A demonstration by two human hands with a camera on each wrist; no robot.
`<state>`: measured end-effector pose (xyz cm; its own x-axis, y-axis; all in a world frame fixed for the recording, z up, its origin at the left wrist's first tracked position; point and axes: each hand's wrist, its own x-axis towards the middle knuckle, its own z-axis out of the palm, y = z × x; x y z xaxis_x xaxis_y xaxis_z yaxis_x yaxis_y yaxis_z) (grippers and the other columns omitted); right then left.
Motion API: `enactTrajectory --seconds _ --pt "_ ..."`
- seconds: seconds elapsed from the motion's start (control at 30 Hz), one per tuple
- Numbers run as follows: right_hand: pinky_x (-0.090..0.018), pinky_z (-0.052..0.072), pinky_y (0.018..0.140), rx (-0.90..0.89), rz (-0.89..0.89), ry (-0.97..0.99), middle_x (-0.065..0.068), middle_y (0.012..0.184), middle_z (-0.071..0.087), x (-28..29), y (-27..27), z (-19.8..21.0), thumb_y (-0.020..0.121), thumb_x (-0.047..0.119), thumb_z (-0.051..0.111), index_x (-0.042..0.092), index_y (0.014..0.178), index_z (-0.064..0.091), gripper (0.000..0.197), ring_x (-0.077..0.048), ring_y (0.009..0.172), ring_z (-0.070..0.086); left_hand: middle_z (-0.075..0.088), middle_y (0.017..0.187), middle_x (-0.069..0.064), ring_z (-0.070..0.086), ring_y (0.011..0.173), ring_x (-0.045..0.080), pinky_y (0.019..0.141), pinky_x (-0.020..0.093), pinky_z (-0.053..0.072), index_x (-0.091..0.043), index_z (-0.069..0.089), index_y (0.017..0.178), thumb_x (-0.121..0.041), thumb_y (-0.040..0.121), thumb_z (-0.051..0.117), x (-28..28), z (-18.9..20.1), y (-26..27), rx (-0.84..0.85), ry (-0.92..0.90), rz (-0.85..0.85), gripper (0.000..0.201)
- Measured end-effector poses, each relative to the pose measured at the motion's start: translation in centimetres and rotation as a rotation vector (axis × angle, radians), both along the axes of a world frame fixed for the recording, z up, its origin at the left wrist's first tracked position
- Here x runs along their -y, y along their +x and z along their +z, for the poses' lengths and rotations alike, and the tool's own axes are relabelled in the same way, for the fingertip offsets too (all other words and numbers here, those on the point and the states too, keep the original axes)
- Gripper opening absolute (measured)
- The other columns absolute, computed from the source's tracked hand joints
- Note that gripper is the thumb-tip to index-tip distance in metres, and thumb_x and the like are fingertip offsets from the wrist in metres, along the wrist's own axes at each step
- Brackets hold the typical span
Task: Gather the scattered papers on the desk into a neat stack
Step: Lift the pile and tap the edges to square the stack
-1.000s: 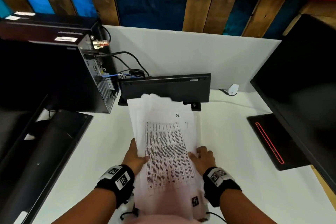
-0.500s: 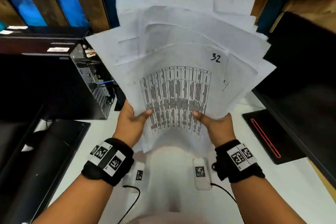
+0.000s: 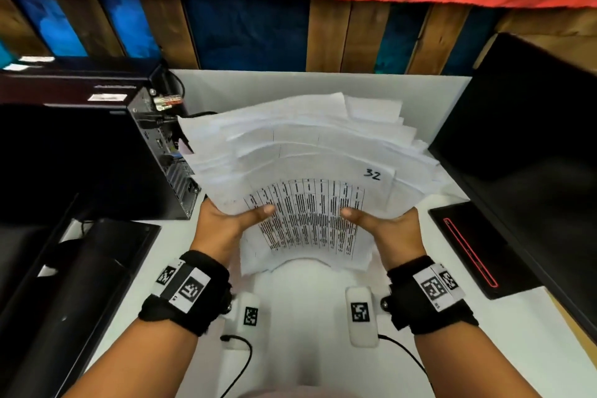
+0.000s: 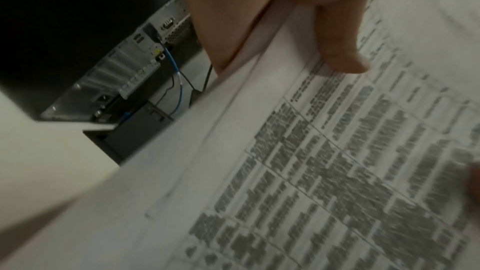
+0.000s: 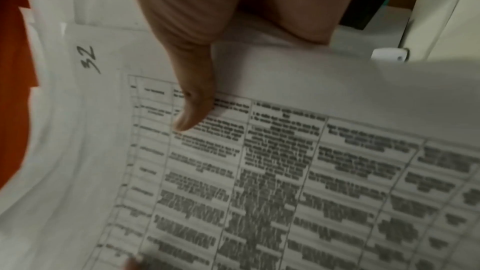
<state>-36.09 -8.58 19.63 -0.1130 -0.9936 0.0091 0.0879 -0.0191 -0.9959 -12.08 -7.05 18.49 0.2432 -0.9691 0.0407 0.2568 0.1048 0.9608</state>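
Both hands, left hand (image 3: pixel 223 223) and right hand (image 3: pixel 392 231), gripped the papers (image 3: pixel 307 171) by their side edges, long axis running away from the person, bottom edge seemingly just above the desk (image 3: pixel 310 307)

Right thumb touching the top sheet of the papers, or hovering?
Touching. The right wrist view shows the right hand with its thumb pressed flat on the printed table of the papers, no gap.

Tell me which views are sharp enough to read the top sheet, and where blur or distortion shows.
Head view: sharp but wide-angle, so the papers bow into a fan; "32" reads, the table text does not. Left wrist view: dim and motion-blurred, text smeared beside the left hand. Right wrist view: "32" clear, rows soft near the right hand.
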Motion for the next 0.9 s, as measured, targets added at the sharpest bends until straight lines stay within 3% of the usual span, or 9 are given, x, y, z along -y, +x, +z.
enactTrajectory --seconds 0.13,0.2,0.23,0.3,0.4,0.53,0.7,0.8,0.9 --pt "-0.010 0.055 0.069 -0.021 0.040 0.019 0.017 0.071 0.074 -0.2 -0.4 -0.6 0.061 -0.008 0.082 0.003 0.099 0.067 0.042 0.005 0.072 0.070 0.074 0.107 0.007 0.069 0.102 0.022 0.080 0.029 0.057 -0.007 0.061 0.116 -0.006 0.046 0.090 0.3 -0.6 0.6 0.054 0.026 -0.102 0.075" --pt "-0.019 0.057 0.079 -0.030 0.074 0.005 0.010 0.084 0.077 -0.5 0.0 -0.6 0.059 -0.010 0.082 0.005 0.104 0.066 0.050 -0.001 0.084 0.072 0.075 0.104 0.002 0.070 0.100 0.017 0.077 0.024 0.056 -0.016 0.064 0.109 0.003 0.048 0.088 0.1 -0.6 0.0 0.072 0.038 -0.107 0.068" --pt "-0.015 0.057 0.076 -0.017 0.077 -0.001 0.012 0.081 0.076 -0.5 0.2 -0.4 0.060 -0.011 0.082 0.008 0.100 0.065 0.047 0.003 0.081 0.071 0.075 0.102 0.001 0.071 0.098 0.015 0.075 0.023 0.056 -0.017 0.065 0.107 0.008 0.050 0.084 0.1 -0.4 -0.4 0.068 0.034 -0.105 0.065" --pt "-0.003 0.049 0.061 -0.004 0.050 -0.015 0.020 0.064 0.072 -0.5 0.0 -0.1 0.062 -0.012 0.080 0.009 0.088 0.064 0.037 0.012 0.067 0.067 0.075 0.103 0.004 0.071 0.096 0.016 0.074 0.023 0.056 -0.011 0.065 0.109 0.012 0.055 0.079 0.1 0.2 -0.6 0.043 0.020 -0.090 0.060" --pt "-0.018 0.057 0.071 -0.058 0.021 -0.013 0.004 0.079 0.077 -0.3 -0.5 -0.7 0.059 -0.002 0.086 0.001 0.093 0.070 0.037 -0.005 0.078 0.073 0.074 0.104 0.011 0.071 0.099 0.022 0.077 0.028 0.058 -0.002 0.063 0.114 0.011 0.056 0.079 0.2 0.0 -0.1 0.033 0.035 -0.054 0.062" --pt "-0.021 0.055 0.071 -0.091 0.001 0.023 0.014 0.072 0.073 0.0 0.4 -2.7 0.070 -0.001 0.080 0.021 0.084 0.069 0.028 0.004 0.070 0.069 0.073 0.103 0.008 0.070 0.097 0.020 0.090 0.036 0.055 -0.009 0.065 0.109 0.011 0.066 0.076 0.0 -1.0 -1.2 0.132 0.090 0.041 0.049" --pt "-0.006 0.050 0.070 -0.059 -0.085 -0.097 0.027 0.073 0.071 -0.7 2.6 -2.0 0.081 0.004 0.073 0.033 0.080 0.066 0.030 0.014 0.076 0.066 0.068 0.102 -0.005 0.066 0.087 -0.007 0.079 0.010 0.051 -0.005 0.062 0.114 0.010 0.076 0.070 -0.2 0.6 -3.1 0.184 -0.068 0.179 0.042" --pt "-0.021 0.057 0.082 -0.051 -0.096 -0.122 0.014 0.088 0.075 -1.2 3.0 -1.1 0.077 0.005 0.077 0.024 0.096 0.069 0.027 0.003 0.087 0.070 0.069 0.109 0.000 0.067 0.099 0.002 0.086 0.017 0.052 -0.002 0.059 0.118 0.007 0.073 0.075 -0.2 0.9 -2.9 0.234 -0.113 0.154 0.049" --pt "-0.034 0.054 0.093 0.023 -0.120 -0.124 0.005 0.118 0.066 -1.1 2.7 -1.3 0.070 -0.006 0.079 0.020 0.129 0.049 0.070 -0.010 0.109 0.065 0.069 0.116 0.005 0.064 0.110 0.019 0.091 0.034 0.053 -0.008 0.056 0.123 -0.007 0.060 0.085 -0.1 0.2 -1.9 0.180 -0.062 0.109 0.069"
